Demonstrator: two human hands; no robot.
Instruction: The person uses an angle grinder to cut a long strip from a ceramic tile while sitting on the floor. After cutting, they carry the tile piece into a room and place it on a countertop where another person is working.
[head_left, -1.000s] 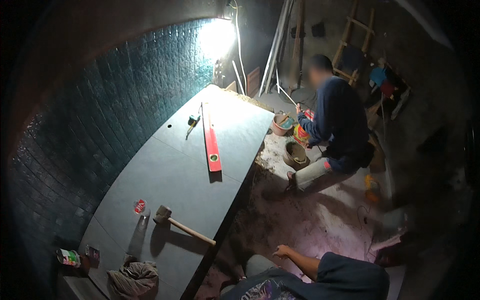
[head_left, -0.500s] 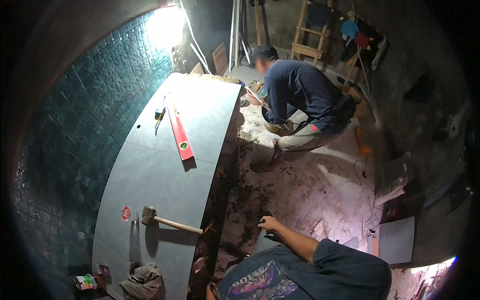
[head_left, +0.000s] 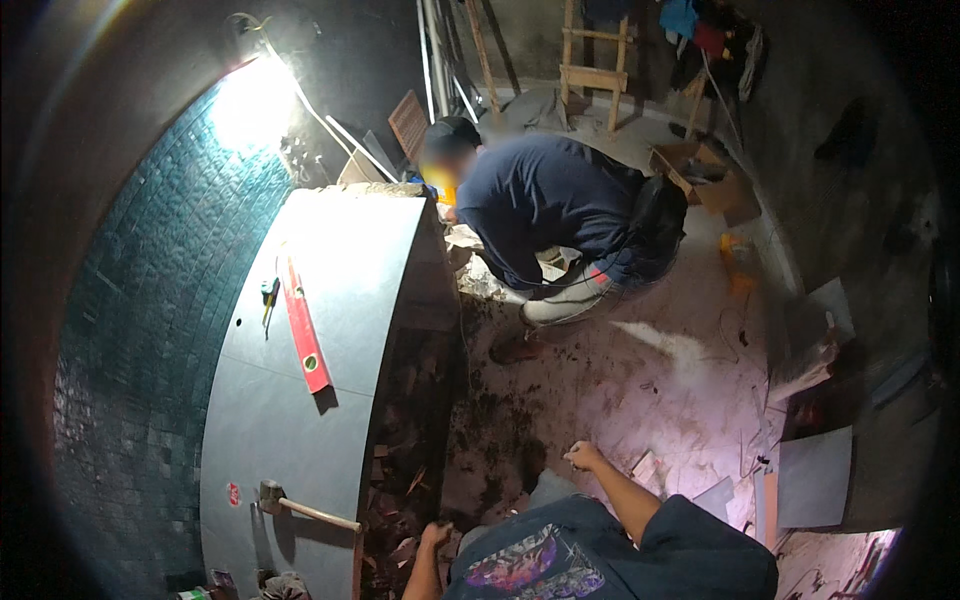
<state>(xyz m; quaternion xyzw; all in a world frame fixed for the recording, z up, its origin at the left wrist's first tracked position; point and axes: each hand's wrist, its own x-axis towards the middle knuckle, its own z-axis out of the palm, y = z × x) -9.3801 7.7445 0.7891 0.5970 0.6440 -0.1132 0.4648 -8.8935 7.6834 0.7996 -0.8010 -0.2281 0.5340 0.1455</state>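
My left hand (head_left: 436, 535) is beside the counter's front edge with its fingers curled in. Whatever it may hold is too small to make out. To the right, my right hand (head_left: 580, 456) is raised in front of my body, fingers bent closed, and its contents are hidden. A flat grey piece (head_left: 550, 488), perhaps tile, shows between my hands close to my shirt. Nearest my left hand on the grey tiled counter (head_left: 300, 430) lies a mallet (head_left: 310, 513) with a wooden handle, its end reaching the edge.
Farther up the counter lie a red spirit level (head_left: 303, 335) and a small dark tool (head_left: 269, 296). Another person (head_left: 565, 205) crouches at its far end. A bright lamp (head_left: 252, 105) shines by the teal tiled wall (head_left: 140, 320). Debris and a grey panel (head_left: 815, 478) are on the right.
My left hand has come farther into view. My right hand has shifted right, off the grey piece. The other person has leaned closer to the counter's far end, and the whole view has shifted.
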